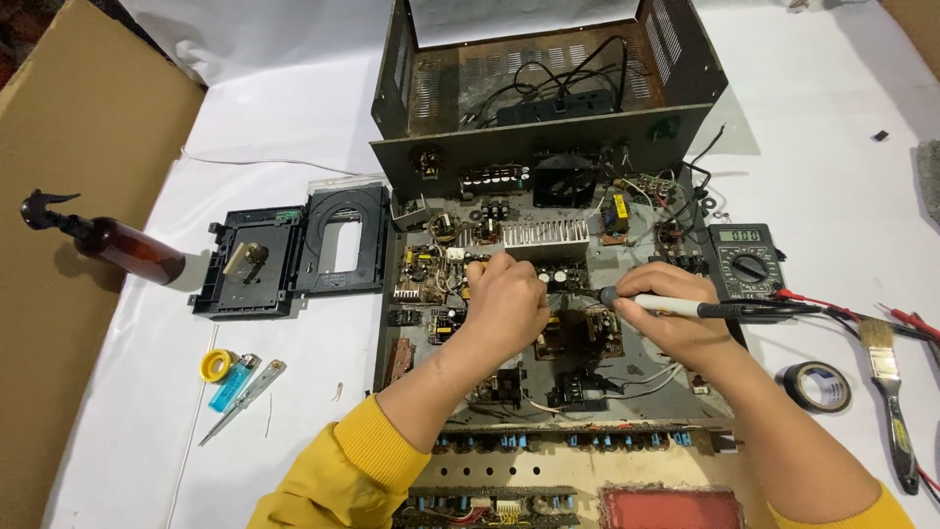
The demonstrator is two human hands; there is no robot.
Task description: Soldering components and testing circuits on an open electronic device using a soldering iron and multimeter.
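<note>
White table (147, 411) — right hand (681, 313) grips a pen-shaped iron (676, 307) lying 3-to-9 o'clock; left hand (504, 299), closed, pinches something hidden at its tip on the board (578, 338).

The left hand (504, 299) lies knuckles-up over the middle of the circuit board (509, 294), so its fingertips and whatever they pinch stay hidden, along with the parts beneath the palm. The tip of the soldering iron (676, 307) in the right hand (676, 313) disappears behind that fist; whether it touches the board cannot be told. Both yellow sleeves (343, 470) run off the bottom edge. The paintbrush (886, 382) handle and the red probe leads (881, 318) are cut by the right edge, and the top of the metal case (548, 88) by the upper edge. The small black speck (879, 135) at upper right is too tiny to identify.
</note>
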